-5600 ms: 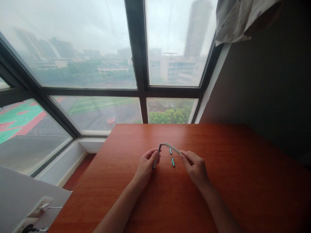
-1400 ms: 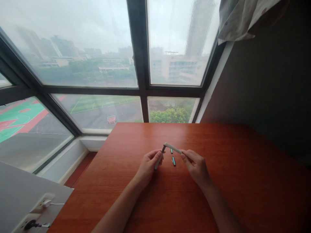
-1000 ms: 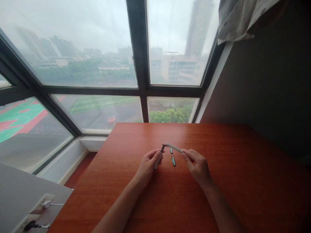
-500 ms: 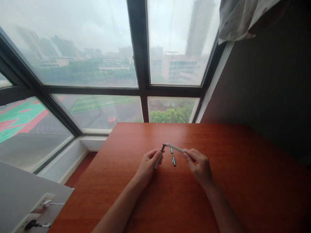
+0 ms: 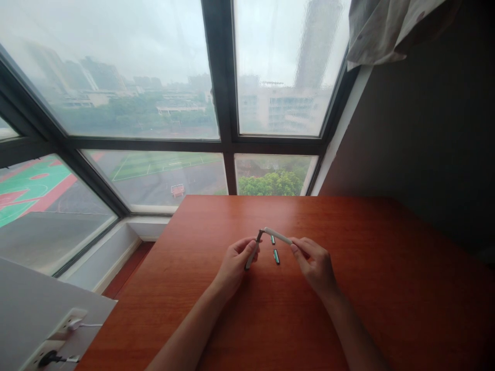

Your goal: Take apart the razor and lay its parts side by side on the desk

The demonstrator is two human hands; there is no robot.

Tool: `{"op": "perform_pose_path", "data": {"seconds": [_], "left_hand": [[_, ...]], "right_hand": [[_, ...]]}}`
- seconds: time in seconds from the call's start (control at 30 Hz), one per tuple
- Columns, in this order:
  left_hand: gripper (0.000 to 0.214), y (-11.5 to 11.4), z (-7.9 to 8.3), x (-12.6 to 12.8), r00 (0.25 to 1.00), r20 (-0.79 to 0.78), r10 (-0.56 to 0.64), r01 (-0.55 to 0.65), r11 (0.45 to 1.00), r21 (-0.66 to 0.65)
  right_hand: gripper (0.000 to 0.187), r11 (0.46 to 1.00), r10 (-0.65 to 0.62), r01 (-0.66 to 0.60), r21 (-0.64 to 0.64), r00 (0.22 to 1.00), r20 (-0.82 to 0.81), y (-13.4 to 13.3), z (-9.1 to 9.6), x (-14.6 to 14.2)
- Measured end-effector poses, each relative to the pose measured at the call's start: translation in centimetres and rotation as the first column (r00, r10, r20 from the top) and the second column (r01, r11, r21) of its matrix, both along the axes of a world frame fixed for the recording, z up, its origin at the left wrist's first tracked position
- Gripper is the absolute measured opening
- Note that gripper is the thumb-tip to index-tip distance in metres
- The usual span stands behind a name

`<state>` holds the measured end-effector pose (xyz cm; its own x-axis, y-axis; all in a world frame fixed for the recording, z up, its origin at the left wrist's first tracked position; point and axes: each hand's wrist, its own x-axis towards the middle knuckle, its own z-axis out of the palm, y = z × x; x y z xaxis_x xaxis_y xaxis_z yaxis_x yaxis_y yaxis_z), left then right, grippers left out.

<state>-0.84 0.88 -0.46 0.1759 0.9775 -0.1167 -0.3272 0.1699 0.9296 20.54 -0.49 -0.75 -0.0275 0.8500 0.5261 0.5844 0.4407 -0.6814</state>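
Note:
My left hand [image 5: 235,257] is closed round a pale handle [image 5: 252,256] with a dark, narrow, angled end that looks like a razor's neck. The handle tilts upward, its dark tip above my fingers. My right hand [image 5: 315,262] pinches the right end of a slim pale stick [image 5: 277,235] between thumb and fingers. The stick slopes up to the left, and its far end meets or nearly meets the dark tip; contact cannot be made out. Between my hands, two small dark pieces with teal strips lie on the table: a nearer one [image 5: 276,256] and a farther one [image 5: 273,239], partly behind the stick.
The reddish-brown wooden table [image 5: 185,314] reaches to the dark-framed window [image 5: 228,147]. At lower left, plugs sit in wall sockets [image 5: 40,355] beside the table's edge. A pale cloth [image 5: 381,33] hangs at upper right, near the dark wall [image 5: 417,134].
My right hand has shifted slightly left with the pale stick, bringing its end a little closer over the dark tip. My left hand has hardly moved; the small pieces lie where they were.

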Motion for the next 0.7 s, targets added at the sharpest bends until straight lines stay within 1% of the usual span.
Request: {"op": "perform_pose_path", "data": {"seconds": [0.17, 0.33, 0.43, 0.5, 0.6, 0.7], "left_hand": [[0.038, 0.13, 0.04, -0.04, 0.998, 0.013, 0.064, -0.064, 0.998, -0.012], [0.038, 0.38, -0.29, -0.21, 0.994, -0.042, 0.097, -0.096, 0.995, 0.024], [0.036, 0.50, -0.50, -0.34, 0.993, -0.066, 0.094, -0.090, 0.994, 0.055], [0.036, 0.53, -0.54, -0.39, 0.994, -0.070, 0.085, -0.080, 0.994, 0.071], [0.037, 0.52, -0.49, -0.42, 0.993, -0.092, 0.080, -0.072, 0.994, 0.083], [0.036, 0.52, -0.39, -0.42, 0.989, -0.118, 0.083, -0.073, 0.994, 0.084]], "right_hand": [[0.025, 0.999, -0.035, 0.035, -0.021, 0.999, 0.002, 0.03, -0.06, 0.25], [0.024, 0.999, 0.027, -0.029, -0.028, 0.997, -0.074, -0.29, 0.44, 0.05], [0.023, 0.998, 0.057, -0.059, -0.029, 0.995, -0.081, -0.34, 0.55, -0.01], [0.024, 0.998, 0.047, -0.048, -0.030, 0.997, -0.058, -0.24, 0.43, 0.06], [0.025, 0.999, -0.002, 0.002, -0.038, 1.000, -0.018, -0.04, 0.14, 0.28], [0.025, 0.999, -0.026, 0.025, -0.046, 1.000, -0.009, 0.03, 0.02, 0.37]]}}
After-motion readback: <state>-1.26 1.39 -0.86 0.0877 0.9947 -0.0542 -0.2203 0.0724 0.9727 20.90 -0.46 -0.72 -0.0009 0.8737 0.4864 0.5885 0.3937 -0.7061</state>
